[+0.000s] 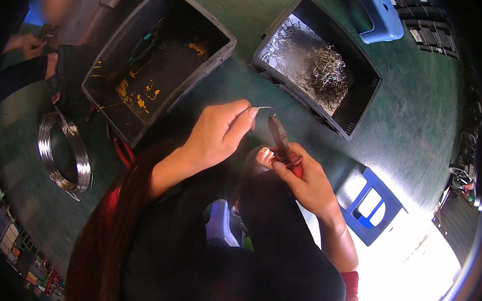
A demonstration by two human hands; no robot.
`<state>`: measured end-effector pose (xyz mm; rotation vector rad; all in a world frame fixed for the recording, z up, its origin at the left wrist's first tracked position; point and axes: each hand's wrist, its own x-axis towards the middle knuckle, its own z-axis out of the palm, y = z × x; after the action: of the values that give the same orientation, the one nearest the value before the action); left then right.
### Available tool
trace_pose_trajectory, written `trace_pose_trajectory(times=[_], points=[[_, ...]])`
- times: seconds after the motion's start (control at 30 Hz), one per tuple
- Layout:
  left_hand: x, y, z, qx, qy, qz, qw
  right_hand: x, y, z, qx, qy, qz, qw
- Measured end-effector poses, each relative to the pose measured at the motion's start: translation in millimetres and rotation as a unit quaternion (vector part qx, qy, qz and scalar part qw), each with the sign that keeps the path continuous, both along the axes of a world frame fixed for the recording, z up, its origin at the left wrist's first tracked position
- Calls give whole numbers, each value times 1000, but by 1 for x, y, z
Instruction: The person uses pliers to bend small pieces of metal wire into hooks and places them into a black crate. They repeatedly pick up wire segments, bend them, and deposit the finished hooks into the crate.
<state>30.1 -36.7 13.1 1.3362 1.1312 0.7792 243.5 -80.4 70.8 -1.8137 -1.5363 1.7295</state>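
Between thumb and fingers, my left hand pinches a short piece of thin metal wire. The wire's free end curves down to the right, close to the jaw tips of a pair of pliers. Whether the jaws touch the wire, I cannot tell. My right hand is closed around the red handles of the pliers, whose jaws point up. Both hands are above my knees, in front of the two crates.
A black crate holds a heap of bent wire pieces. Left of it stands another black crate with yellow marks. A wire coil lies at left, near another person's hands. Blue stools stand at right.
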Motion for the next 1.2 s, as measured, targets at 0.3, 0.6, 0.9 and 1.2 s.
trace_pose_trajectory(times=[0.3, 0.6, 0.9, 1.2], points=[[-6, 0, -3, 2, -4, -8, 1000, 4, -1, -11, -57, 65, -20, 996], [-5, -2, -4, -2, -6, -25, 1000, 5, 3, -4, -89, 35, -5, 995], [-4, 3, -6, -118, -33, -75, 990, 2, -1, -6, 72, -67, 15, 995], [0, 0, -9, -84, -34, -72, 993, 10, 2, -8, -30, 21, -5, 999]])
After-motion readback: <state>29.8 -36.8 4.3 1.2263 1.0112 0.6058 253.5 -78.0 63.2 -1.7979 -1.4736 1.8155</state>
